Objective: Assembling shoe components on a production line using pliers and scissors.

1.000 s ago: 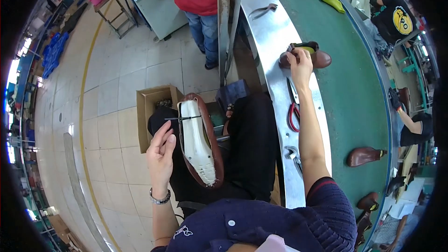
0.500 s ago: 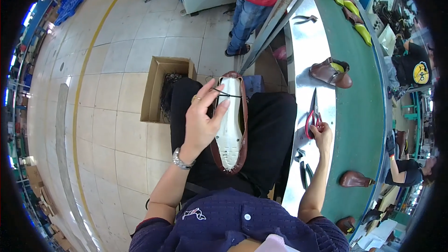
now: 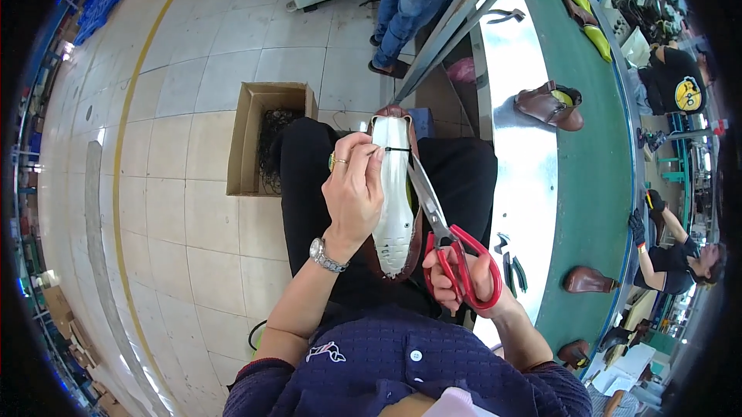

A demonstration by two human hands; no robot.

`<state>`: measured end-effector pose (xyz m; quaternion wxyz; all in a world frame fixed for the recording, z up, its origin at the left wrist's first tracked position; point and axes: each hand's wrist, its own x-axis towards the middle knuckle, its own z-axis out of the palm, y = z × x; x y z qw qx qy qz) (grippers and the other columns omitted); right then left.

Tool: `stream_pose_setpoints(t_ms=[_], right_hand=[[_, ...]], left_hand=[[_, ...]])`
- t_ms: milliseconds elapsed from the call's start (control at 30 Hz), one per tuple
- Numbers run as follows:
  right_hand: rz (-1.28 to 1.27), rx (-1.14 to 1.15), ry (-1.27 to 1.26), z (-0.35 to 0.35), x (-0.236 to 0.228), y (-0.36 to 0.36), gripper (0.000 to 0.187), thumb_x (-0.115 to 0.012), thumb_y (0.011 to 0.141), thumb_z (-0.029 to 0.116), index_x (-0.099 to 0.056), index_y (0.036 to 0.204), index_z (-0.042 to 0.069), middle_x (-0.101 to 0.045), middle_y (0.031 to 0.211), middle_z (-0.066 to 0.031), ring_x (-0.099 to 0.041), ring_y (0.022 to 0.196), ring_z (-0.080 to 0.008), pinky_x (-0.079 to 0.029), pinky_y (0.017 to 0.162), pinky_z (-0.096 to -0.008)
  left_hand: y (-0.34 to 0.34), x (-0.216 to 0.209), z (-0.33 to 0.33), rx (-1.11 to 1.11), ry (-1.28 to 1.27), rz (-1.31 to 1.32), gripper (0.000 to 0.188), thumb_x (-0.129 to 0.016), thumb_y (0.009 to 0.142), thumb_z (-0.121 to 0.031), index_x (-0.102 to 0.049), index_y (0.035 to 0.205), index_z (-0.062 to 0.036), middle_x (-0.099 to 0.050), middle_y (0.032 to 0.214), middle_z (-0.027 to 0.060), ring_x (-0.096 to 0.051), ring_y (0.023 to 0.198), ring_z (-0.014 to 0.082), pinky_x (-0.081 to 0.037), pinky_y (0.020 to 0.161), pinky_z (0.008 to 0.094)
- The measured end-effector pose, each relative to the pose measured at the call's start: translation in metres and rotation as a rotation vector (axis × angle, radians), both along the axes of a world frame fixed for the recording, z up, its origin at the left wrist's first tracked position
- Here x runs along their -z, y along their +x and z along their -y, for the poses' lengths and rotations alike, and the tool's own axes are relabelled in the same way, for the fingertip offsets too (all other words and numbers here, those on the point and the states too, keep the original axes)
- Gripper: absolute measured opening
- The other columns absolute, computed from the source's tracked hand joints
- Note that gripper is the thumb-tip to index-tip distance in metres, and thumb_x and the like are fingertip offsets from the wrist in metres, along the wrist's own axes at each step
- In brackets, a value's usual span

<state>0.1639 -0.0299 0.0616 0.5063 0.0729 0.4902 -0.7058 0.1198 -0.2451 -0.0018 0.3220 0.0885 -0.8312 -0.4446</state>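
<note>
Across my lap lies a brown leather shoe upper [image 3: 416, 251] on a last, its pale insole [image 3: 393, 208] facing up. A thin black cord [image 3: 398, 149] crosses the insole near the far end. My left hand [image 3: 354, 193] is closed in a pinch at the cord's left end, fingers resting by the shoe's left edge. In my right hand [image 3: 464, 274] are red-handled scissors [image 3: 434, 212], fingers through the loops. Their blades point up and left along the shoe's right edge, the tips close to the cord; whether they touch it I cannot tell.
An open cardboard box [image 3: 236, 142] holding dark tangled strands stands left of my knee. On the right, a metal ledge [image 3: 533, 185] carries pliers [image 3: 514, 270] and a brown shoe [image 3: 547, 105], beside a green conveyor belt [image 3: 591, 208]. A person in jeans [image 3: 410, 7] stands ahead.
My right hand has lifted the scissors off the metal ledge and brought them left to the shoe. My left hand's fingers have closed on the cord.
</note>
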Motion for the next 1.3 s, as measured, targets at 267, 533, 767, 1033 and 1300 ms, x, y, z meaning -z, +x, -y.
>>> stream_pose_setpoints(t_ms=[267, 533, 767, 1033, 1300], right_hand=[[-0.086, -0.008, 0.145, 0.037, 0.007, -0.001, 0.059, -0.037, 0.095, 0.063, -0.049, 0.084, 0.006, -0.045, 0.061, 0.0001, -0.047, 0.049, -0.0094, -0.038, 0.044, -0.0221], [-0.354, 0.077, 0.326, 0.006, 0.012, 0.016, 0.029, -0.058, 0.095, 0.029, -0.055, 0.084, 0.002, -0.049, 0.054, 0.0004, -0.049, 0.044, -0.0082, -0.038, 0.042, -0.0227], [-0.909, 0.158, 1.276, -0.069, 0.026, -0.023, 0.034, -0.071, 0.082, 0.018, -0.063, 0.106, -0.004, -0.063, 0.075, -0.0086, -0.059, 0.066, -0.0141, -0.047, 0.063, -0.0276], [-0.949, 0.144, 1.660, -0.150, 0.097, -0.052, 0.053, -0.080, 0.071, 0.036, -0.066, 0.109, 0.002, -0.068, 0.098, -0.0152, -0.067, 0.085, -0.0296, -0.051, 0.077, -0.0393], [-0.899, 0.107, 1.674, -0.149, 0.102, -0.046, 0.072, -0.081, 0.066, 0.051, -0.062, 0.113, -0.001, -0.062, 0.107, -0.0192, -0.064, 0.098, -0.0346, -0.050, 0.084, -0.0435]], left_hand=[[0.002, 0.002, 0.000, 0.020, -0.079, -0.040, 0.004, -0.062, 0.089, -0.003, -0.061, 0.090, 0.0005, -0.061, 0.095, 0.0094, -0.061, 0.075, 0.0220, -0.049, 0.062, 0.0301], [0.004, 0.000, 0.000, 0.005, -0.041, 0.009, 0.012, -0.064, 0.087, -0.004, -0.060, 0.098, -0.0009, -0.062, 0.101, 0.0116, -0.061, 0.090, 0.0264, -0.049, 0.075, 0.0327], [-0.007, -0.001, 0.009, 0.007, -0.414, -0.052, 0.009, -0.068, 0.082, -0.003, -0.070, 0.090, -0.0004, -0.066, 0.107, 0.0109, -0.059, 0.111, 0.0290, -0.048, 0.091, 0.0355], [0.007, -0.001, 0.012, 0.008, -0.488, -0.235, 0.007, -0.069, 0.083, -0.002, -0.066, 0.088, 0.0023, -0.067, 0.093, 0.0113, -0.065, 0.085, 0.0272, -0.052, 0.076, 0.0342], [0.038, -0.073, 0.061, -0.317, -0.405, -0.701, 0.020, -0.052, 0.096, -0.005, -0.052, 0.107, 0.0117, -0.063, 0.102, 0.0221, -0.065, 0.085, 0.0286, -0.054, 0.076, 0.0374]])
